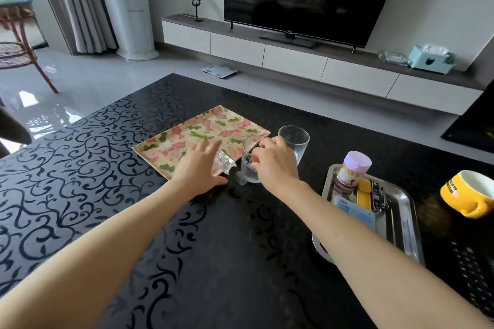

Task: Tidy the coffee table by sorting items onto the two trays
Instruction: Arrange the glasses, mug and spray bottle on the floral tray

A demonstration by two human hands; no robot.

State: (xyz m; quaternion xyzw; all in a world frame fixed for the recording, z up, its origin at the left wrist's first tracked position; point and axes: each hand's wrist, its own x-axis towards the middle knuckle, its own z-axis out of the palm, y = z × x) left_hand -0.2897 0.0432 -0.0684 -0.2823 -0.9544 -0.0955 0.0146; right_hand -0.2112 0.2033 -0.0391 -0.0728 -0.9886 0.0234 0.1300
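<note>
Right hand [272, 161] clamps the glass mug [251, 163] at frame centre, just right of the floral tray [171, 147] (left hand [199, 165] spread beside it, fingers apart); the tray lies leftward.

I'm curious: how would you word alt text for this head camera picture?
A person's right hand grips a clear glass mug beside a floral rectangular tray on a black patterned coffee table, while the left hand rests open at the tray's edge. A steel tray of small items sits right.
</note>
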